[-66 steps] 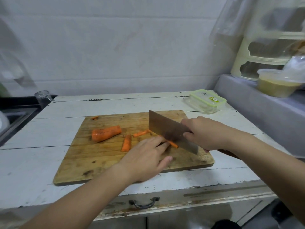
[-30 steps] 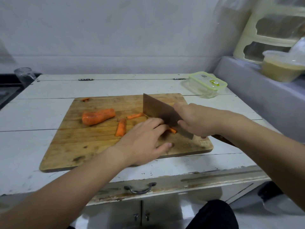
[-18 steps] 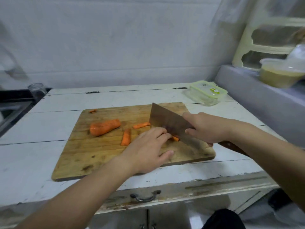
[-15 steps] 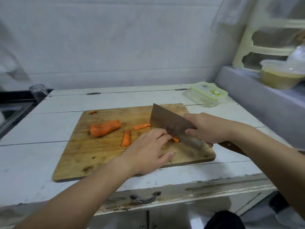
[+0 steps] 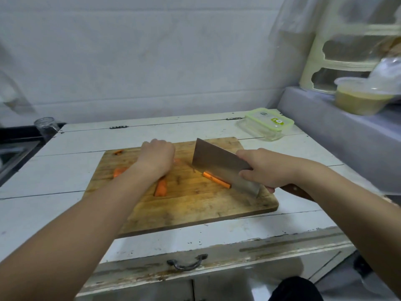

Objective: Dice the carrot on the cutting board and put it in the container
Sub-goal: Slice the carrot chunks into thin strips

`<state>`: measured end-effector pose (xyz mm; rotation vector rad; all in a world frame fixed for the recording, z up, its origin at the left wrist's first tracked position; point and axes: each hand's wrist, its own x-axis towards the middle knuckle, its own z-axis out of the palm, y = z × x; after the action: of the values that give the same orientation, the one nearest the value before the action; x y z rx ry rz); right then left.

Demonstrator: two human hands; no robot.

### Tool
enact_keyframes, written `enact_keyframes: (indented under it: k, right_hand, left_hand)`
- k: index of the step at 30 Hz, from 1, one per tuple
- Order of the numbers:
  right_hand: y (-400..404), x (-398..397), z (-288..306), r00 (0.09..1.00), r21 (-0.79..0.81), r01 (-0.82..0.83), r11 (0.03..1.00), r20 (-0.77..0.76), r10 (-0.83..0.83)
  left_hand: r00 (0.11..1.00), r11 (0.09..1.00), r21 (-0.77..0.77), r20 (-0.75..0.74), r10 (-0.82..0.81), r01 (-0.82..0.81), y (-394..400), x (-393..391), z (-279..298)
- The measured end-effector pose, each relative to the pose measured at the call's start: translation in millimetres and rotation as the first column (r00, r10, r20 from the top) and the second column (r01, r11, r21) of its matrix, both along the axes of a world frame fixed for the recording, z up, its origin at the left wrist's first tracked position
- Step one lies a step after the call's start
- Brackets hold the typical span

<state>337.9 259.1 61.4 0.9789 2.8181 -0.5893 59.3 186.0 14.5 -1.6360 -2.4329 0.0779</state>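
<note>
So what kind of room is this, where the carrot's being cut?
Most likely a home kitchen. A cleaver is held over carrot sticks on a wooden cutting board, which sits on a worn white cabinet top. A lidded food container stands behind the board, and what looks like a sink shows at far left.

On the wooden cutting board (image 5: 195,205) lie 2 orange carrot sticks (image 5: 216,180), 1 thick carrot chunk (image 5: 119,171) half hidden, and the lidded green-rimmed container (image 5: 269,124) sits behind.

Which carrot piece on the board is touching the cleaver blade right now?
The thin carrot strip against the cleaver. The short carrot stick and the small carrot scrap lie clear of it.
</note>
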Motion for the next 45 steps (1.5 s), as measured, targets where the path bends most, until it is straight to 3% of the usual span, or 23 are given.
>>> enact_keyframes:
  k: [2, 5, 8, 11, 16, 20, 24, 26, 27, 28, 29, 30, 31, 32, 33, 35, 41, 45]
  right_hand:
    - [0.5, 1.7, 0.6, 0.999, -0.018, 0.013, 1.000, -0.036, -0.014]
    - [3.4, 5.2, 0.5, 0.993, -0.068, 0.050, 0.996, -0.099, -0.057]
    - [9.5, 9.5, 4.3, 0.977, -0.127, 0.104, 0.986, -0.172, -0.126]
    - [16.6, 16.5, 8.8, 0.954, -0.209, 0.163, 0.964, -0.216, -0.208]
    - [29.4, 27.7, 2.2, 0.868, -0.404, 0.152, 0.902, -0.381, -0.318]
    - [37.8, 37.5, -5.6, 0.797, -0.484, 0.192, 0.854, -0.431, -0.423]
    - [38.7, 43.5, -12.7, 0.752, -0.567, 0.163, 0.808, -0.459, -0.473]
    - [38.1, 41.2, -15.3, 0.767, -0.553, 0.151, 0.819, -0.457, -0.450]
    - [37.5, 38.9, -15.4, 0.769, -0.552, 0.142, 0.822, -0.461, -0.443]
    - [37.7, 35.5, -15.4, 0.764, -0.559, 0.129, 0.819, -0.470, -0.441]
    - [36.9, 31.3, -13.8, 0.755, -0.573, 0.110, 0.812, -0.484, -0.444]
    - [36.2, 26.2, -12.2, 0.741, -0.591, 0.089, 0.801, -0.498, -0.450]
    - [35.4, 20.5, -10.1, 0.728, -0.612, 0.066, 0.788, -0.510, -0.457]
    - [35.0, 14.7, -8.8, 0.723, -0.633, 0.038, 0.773, -0.516, -0.459]
    - [34.7, 9.4, -8.2, 0.725, -0.652, 0.011, 0.758, -0.517, -0.455]
    - [34.0, 0.6, -8.5, 0.743, -0.670, -0.020, 0.742, -0.507, -0.437]
    - [31.8, 2.3, -9.8, 0.799, -0.632, 0.059, 0.773, -0.434, -0.416]
    - [30.2, 6.0, -11.2, 0.794, -0.663, 0.062, 0.746, -0.420, -0.440]
  left_hand:
    - [0.999, 0.989, 0.139, 0.009, -0.042, 0.041, -3.0, 6.7, -1.5]
    - [0.940, 0.932, 0.354, 0.283, -0.188, 0.079, -18.2, 28.4, -0.8]
    - [0.847, 0.906, 0.419, 0.455, -0.274, 0.067, -29.8, 44.7, -4.6]
    - [0.812, 0.900, 0.424, 0.489, -0.320, 0.099, -32.1, 46.4, -13.4]
    - [0.721, 0.873, 0.267, 0.492, -0.488, 0.408, -19.9, 48.5, -17.2]
    - [0.686, 0.823, 0.150, 0.483, -0.545, 0.548, -7.5, 53.6, -11.2]
    - [0.682, 0.840, 0.139, 0.522, -0.512, 0.524, -8.9, 51.1, -12.9]
    - [0.659, 0.901, 0.289, 0.614, -0.435, 0.325, -8.4, 54.3, -14.2]
    - [0.551, 0.922, 0.375, 0.750, -0.366, 0.102, -8.4, 56.5, -10.8]
    - [0.318, 0.911, 0.382, 0.893, -0.319, -0.158, -7.9, 58.7, -5.1]
    - [-0.006, 0.896, 0.297, 0.948, -0.317, -0.331, -7.0, 60.8, 1.2]
    - [-0.326, 0.900, 0.185, 0.888, -0.325, -0.395, -6.7, 63.5, 7.9]
    - [-0.544, 0.920, 0.097, 0.781, -0.308, -0.381, -7.0, 65.8, 14.0]
    - [-0.671, 0.941, 0.052, 0.689, -0.276, -0.334, -8.1, 69.4, 18.4]
    - [-0.742, 0.957, 0.050, 0.620, -0.254, -0.286, -8.6, 72.8, 20.6]
    - [-0.799, 0.962, 0.097, 0.539, -0.268, -0.257, -6.8, 81.2, 24.0]
    - [-0.699, 0.930, 0.068, 0.641, -0.318, -0.361, 0.2, 82.2, 20.8]
    - [-0.713, 0.936, 0.024, 0.641, -0.284, -0.351, -4.3, 78.6, 20.3]
